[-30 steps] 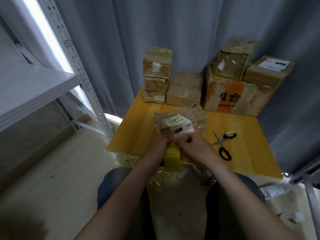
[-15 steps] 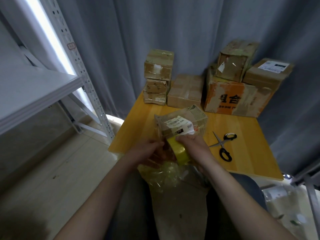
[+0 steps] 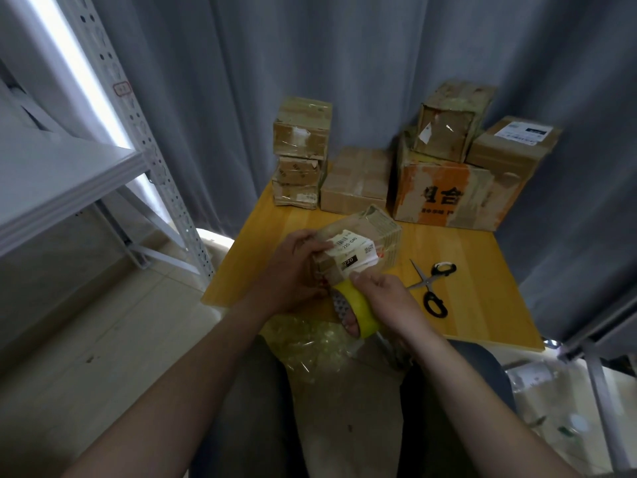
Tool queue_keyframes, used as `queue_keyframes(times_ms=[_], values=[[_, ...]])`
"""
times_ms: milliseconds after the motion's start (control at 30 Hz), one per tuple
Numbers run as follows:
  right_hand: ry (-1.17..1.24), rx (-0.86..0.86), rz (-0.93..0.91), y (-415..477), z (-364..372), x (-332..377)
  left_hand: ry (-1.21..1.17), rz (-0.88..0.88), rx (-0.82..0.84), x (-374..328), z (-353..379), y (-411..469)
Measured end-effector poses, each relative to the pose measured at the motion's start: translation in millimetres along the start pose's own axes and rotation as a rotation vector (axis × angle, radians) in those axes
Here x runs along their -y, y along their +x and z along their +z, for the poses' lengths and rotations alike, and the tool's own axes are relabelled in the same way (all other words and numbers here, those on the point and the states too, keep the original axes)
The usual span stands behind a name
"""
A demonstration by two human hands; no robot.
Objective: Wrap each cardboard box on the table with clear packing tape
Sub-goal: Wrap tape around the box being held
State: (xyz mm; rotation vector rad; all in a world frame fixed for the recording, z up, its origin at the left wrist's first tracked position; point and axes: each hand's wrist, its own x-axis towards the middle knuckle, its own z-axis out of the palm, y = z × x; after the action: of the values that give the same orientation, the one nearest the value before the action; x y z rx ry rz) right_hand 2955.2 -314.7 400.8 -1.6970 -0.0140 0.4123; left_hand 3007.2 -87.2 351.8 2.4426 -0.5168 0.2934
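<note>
The right hand is clamped round the yellow roll of tape, and a fingertip shows inside its core. The box sits just beyond this hand and a little above it, touching the roll. Its long side runs from near-left to far-right. The left hand grips the box's left end. With the box dead ahead of the roll, I judge the tape must go forward and over the top. Scissors lie just right of the right hand on the table.
</note>
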Motion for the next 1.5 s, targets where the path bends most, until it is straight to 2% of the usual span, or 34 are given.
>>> queue_keyframes(times_ms=[200, 367, 500, 600, 700, 833, 967, 1067, 1200, 1500], values=[[-0.045, 0.022, 0.017, -3, -11, 3, -0.153, -0.087, -0.063, -4, -8, 3], [-0.002, -0.012, -0.26, -3, -25, 10, -0.306, -0.275, -0.096, -9, -18, 8], [0.059, 0.066, -0.414, 5, -14, 25, -0.523, -0.475, 0.078, -2, -33, 9], [0.029, 0.048, -0.448, 17, -2, 36, -0.547, -0.536, 0.103, 6, -38, 3], [0.028, -0.014, -0.471, 30, 3, 40, -0.497, -0.494, 0.126, 6, -44, -2], [-0.048, -0.038, -0.485, 35, 13, 47, -0.218, -0.356, 0.048, -2, -42, -11], [-0.081, -0.103, -0.502, 42, 22, 49, -0.291, -0.378, -0.123, -12, -17, -10], [-0.125, -0.127, -0.458, 47, 24, 56, -0.369, -0.387, -0.186, -14, -15, -4], [-0.143, -0.184, -0.455, 36, 20, 65, -0.27, -0.332, -0.247, -12, -15, 3], [-0.206, -0.155, -0.174, 24, 12, 15, -0.317, -0.368, -0.151, -5, -21, 7]])
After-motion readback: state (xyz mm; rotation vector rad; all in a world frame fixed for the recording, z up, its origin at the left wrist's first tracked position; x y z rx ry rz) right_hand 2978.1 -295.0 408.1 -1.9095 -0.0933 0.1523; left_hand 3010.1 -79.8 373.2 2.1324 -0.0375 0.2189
